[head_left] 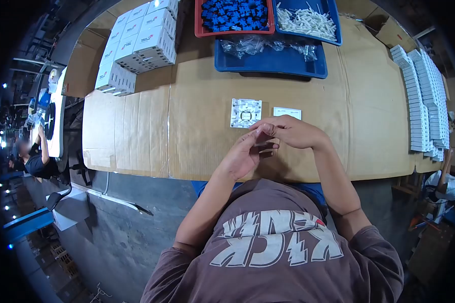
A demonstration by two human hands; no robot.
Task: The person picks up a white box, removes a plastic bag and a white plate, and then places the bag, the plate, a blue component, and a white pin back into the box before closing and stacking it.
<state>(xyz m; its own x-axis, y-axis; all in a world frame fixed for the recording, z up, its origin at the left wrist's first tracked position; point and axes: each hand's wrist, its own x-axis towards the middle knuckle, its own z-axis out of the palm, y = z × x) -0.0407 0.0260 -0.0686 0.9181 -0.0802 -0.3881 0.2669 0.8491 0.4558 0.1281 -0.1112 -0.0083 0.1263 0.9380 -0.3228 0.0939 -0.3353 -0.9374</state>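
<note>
My left hand point(243, 155) and my right hand point(294, 132) meet above the cardboard-covered table point(202, 146), fingertips touching. The fingers of both are bent together, and whatever lies between them is too small or hidden to make out. Just beyond them lies a square white plastic housing point(246, 113) with a round opening in its middle. Beside it, to the right, is a flat white rectangular piece point(287, 112), its lower edge partly covered by my right hand.
A red tray point(234, 33) holds blue parts, and a blue tray point(337, 35) holds white sticks. Below them another blue tray point(268, 65) has clear plastic bags. White boxes point(146, 43) are stacked left, white pieces point(423, 101) right. Two people are at the sides.
</note>
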